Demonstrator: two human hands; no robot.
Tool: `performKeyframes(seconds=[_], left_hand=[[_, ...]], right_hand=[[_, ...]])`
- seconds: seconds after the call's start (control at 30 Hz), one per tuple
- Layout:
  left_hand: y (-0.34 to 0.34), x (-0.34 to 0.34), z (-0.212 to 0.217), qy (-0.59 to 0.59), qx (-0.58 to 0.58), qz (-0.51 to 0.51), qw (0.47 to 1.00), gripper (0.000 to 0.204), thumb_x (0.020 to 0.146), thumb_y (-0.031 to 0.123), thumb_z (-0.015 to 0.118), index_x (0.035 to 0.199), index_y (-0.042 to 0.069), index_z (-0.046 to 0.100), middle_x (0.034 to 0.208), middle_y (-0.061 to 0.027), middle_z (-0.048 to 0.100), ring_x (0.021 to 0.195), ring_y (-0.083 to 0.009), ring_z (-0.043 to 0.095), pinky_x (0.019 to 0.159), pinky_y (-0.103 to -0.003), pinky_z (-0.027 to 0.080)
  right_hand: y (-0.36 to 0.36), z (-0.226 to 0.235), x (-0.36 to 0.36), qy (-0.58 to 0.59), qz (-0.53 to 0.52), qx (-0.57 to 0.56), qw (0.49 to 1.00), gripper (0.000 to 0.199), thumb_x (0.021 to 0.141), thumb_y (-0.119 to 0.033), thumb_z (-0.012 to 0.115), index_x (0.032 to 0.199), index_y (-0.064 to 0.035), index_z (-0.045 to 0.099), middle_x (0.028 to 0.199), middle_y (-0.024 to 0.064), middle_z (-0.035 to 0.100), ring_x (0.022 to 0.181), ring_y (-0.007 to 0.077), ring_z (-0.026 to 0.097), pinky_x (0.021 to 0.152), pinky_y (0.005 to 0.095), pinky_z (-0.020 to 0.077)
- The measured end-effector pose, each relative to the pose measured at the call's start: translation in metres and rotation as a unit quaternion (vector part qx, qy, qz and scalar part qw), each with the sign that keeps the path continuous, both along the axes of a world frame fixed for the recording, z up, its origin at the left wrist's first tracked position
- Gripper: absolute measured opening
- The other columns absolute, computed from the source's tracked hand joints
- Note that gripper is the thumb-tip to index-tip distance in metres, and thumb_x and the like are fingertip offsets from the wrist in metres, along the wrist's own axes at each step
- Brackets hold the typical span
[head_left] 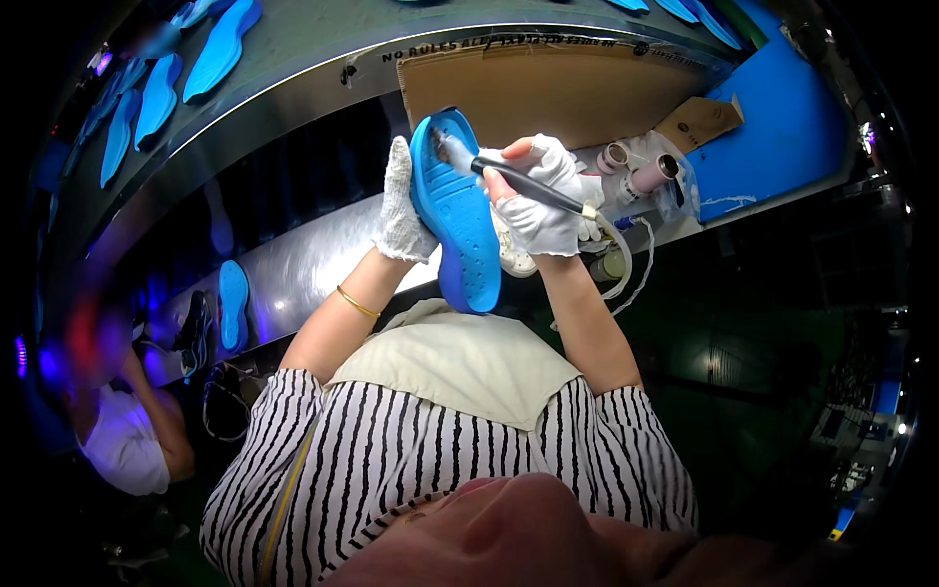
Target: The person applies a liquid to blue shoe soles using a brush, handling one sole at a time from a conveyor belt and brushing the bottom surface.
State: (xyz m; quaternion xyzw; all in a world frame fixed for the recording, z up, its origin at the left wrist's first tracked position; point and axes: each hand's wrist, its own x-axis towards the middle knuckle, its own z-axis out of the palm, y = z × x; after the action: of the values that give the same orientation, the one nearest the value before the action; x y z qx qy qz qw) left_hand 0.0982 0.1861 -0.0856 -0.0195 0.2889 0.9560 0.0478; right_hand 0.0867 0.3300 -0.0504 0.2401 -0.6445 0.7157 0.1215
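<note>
A bright blue shoe sole (471,249) stands tilted in front of me, its cupped side with ridges and small holes facing me. My left hand (401,210), in a white knit glove, grips its left edge; the fingers behind it are hidden. In my right hand (543,201), whose white glove leaves some fingertips bare, is a black-handled brush (533,186). Its pale bristles (454,150) appear to touch the upper inside of the sole. A whitish hose (624,259) runs from the handle's rear end and curves down. Behind the sole, a cream-coloured shoe-like thing (514,256) is partly covered.
More blue soles (223,49) lie on the dark belt (323,29) beyond the metal edge. A cardboard sheet (548,93) stands behind my hands, with pinkish spools (650,176) to its right. Another sole (234,305) rests on the metal ledge (293,245), near a person (127,430) at left.
</note>
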Motion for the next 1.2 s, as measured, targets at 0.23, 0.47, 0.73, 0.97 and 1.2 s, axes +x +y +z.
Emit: performKeyframes(seconds=[0.23, 0.47, 0.73, 0.97, 1.2], left_hand=[[-0.015, -0.004, -0.006, 0.044, 0.049, -0.106, 0.992, 0.083, 0.083, 0.071, 0.037, 0.133, 0.005, 0.041, 0.123, -0.0228, 0.053, 0.110, -0.0337, 0.055, 0.095, -0.044, 0.046], [-0.021, -0.008, 0.003, 0.016, 0.020, -0.122, 0.992, 0.078, 0.086, 0.067, 0.038, 0.130, 0.004, 0.044, 0.118, -0.0240, 0.055, 0.103, -0.0343, 0.059, 0.091, -0.045, 0.049], [-0.016, 0.043, -0.021, -0.005, -0.075, -0.160, 0.984, 0.082, 0.079, 0.068, 0.046, 0.134, 0.007, 0.039, 0.116, -0.0109, 0.056, 0.102, -0.0211, 0.057, 0.090, -0.037, 0.049], [-0.017, 0.021, -0.003, -0.029, -0.084, -0.084, 0.993, 0.098, 0.072, 0.082, 0.028, 0.137, 0.008, 0.034, 0.122, -0.0159, 0.054, 0.108, -0.0286, 0.056, 0.089, -0.045, 0.051], [-0.025, -0.011, -0.012, 0.118, 0.094, -0.083, 0.985, 0.113, 0.060, 0.089, 0.038, 0.132, 0.002, 0.037, 0.120, -0.0189, 0.055, 0.102, -0.0338, 0.058, 0.098, -0.050, 0.043]], right_hand=[[-0.002, -0.021, 0.012, 0.056, 0.083, 0.051, 0.994, 0.021, 0.073, 0.008, 0.068, 0.088, -0.0030, 0.056, 0.079, 0.0054, 0.062, 0.069, 0.0089, 0.060, 0.063, 0.0212, 0.0485], [0.001, -0.018, 0.025, 0.215, 0.008, 0.121, 0.969, 0.022, 0.065, 0.003, 0.074, 0.080, -0.0053, 0.060, 0.075, 0.0064, 0.063, 0.065, 0.0174, 0.061, 0.060, 0.0257, 0.0487], [0.039, -0.049, 0.022, 0.000, 0.028, 0.110, 0.993, 0.016, 0.076, 0.004, 0.068, 0.084, -0.0027, 0.057, 0.080, 0.0066, 0.063, 0.071, 0.0102, 0.060, 0.064, 0.0222, 0.0474], [0.026, -0.030, 0.023, -0.135, 0.179, -0.017, 0.974, 0.011, 0.080, 0.004, 0.064, 0.087, -0.0018, 0.057, 0.089, 0.0112, 0.067, 0.075, 0.0122, 0.064, 0.067, 0.0226, 0.0511], [0.008, -0.016, 0.027, 0.055, 0.183, 0.096, 0.977, 0.017, 0.073, 0.004, 0.071, 0.086, -0.0019, 0.062, 0.084, 0.0090, 0.064, 0.075, 0.0129, 0.062, 0.070, 0.0253, 0.0503]])
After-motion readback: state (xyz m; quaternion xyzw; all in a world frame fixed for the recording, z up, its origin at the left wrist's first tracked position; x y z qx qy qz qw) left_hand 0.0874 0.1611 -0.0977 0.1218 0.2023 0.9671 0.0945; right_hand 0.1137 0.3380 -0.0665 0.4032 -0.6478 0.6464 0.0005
